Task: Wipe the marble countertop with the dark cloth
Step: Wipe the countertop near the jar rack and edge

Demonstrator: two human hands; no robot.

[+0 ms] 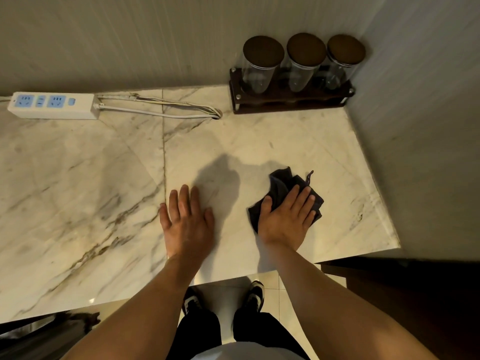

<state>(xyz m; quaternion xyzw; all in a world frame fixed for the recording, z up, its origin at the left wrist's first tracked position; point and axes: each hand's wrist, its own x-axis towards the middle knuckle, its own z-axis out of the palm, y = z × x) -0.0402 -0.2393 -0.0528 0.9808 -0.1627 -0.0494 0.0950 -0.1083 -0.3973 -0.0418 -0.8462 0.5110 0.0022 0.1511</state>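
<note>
Pressing dark cloth (281, 181) near countertop (337, 157) edge

The counter (78, 178) is cream marble with grey-brown veins; the cloth (281, 185) is dark navy; the power strip (52, 106) is white with pale blue sockets; three clear jars (302, 66) have brown lids

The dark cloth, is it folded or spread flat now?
Bunched, not spread: the dark cloth lies in crumpled layers under the flat right hand on the marble countertop.
</note>
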